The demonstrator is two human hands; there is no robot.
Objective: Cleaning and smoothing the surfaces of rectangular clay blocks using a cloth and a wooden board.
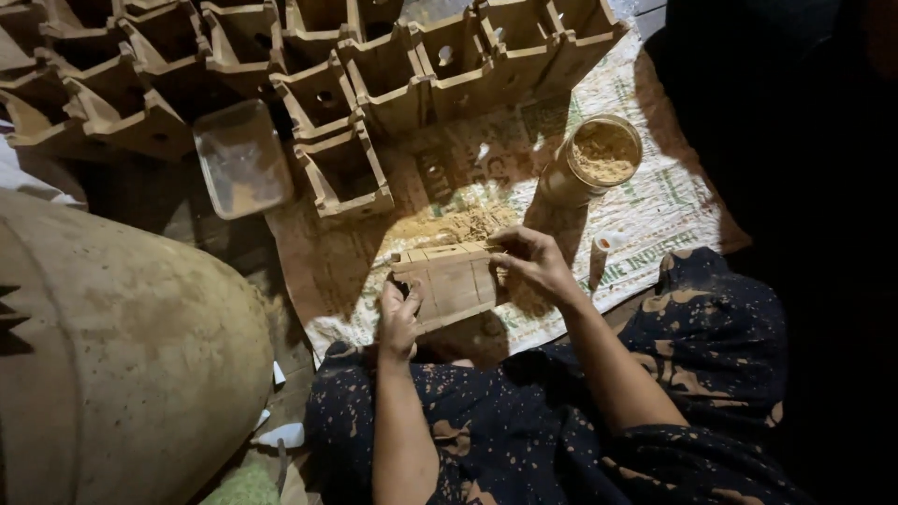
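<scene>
Wooden box (456,281), small and unfinished, sits between my hands over the printed sack (645,220) on the floor. My left hand (400,318) closes around its near left corner, thumb on top. My right hand (533,262) pinches the far right edge with curled fingers. Beyond my right hand stands a jar of sawdust (599,159). Steadying the box firmly with my left should keep the joint square.
</scene>
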